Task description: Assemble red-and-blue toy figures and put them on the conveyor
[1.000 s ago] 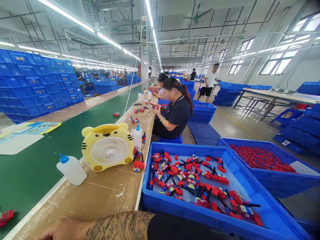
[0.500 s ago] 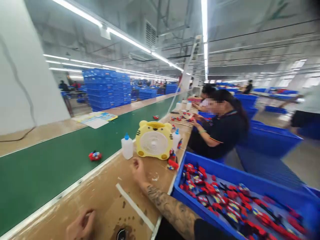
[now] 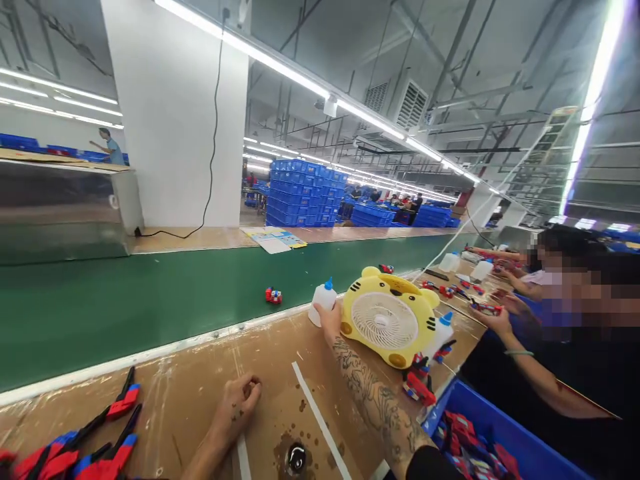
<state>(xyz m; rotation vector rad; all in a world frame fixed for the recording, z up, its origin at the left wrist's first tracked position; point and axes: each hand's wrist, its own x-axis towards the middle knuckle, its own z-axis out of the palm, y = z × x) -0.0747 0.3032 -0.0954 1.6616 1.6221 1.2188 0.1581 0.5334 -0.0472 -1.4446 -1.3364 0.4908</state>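
Only partly does the right hand [image 3: 329, 315] show: it reaches out across the brown worktop [image 3: 200, 393] to a white squeeze bottle [image 3: 321, 298] with a blue cap, and its fingers lie on the bottle's lower side, behind the wrist, so how far they close around it cannot be told. The bottle stands at the worktop's far edge, just beside the green conveyor belt [image 3: 125, 300] and just left of a yellow tiger-faced fan [image 3: 390, 319]. The tattooed forearm runs back to the bottom edge, where a dark sleeve cuts it off. The left hand [image 3: 239, 402] rests on the worktop with its fingers curled into a loose fist; whether anything sits inside is hidden. A white strip [image 3: 320, 420] lies between the two arms, and a small round metal piece [image 3: 295, 458] near it is too blurred to name. Red, blue and black toy parts [image 3: 75, 443] lie at the lower left, partly out of frame. One small red toy [image 3: 273, 296] sits on the belt. At right, a blue bin [image 3: 505, 443] is cut off by the edge, and a co-worker's hand [image 3: 493, 321] shows beyond the fan.
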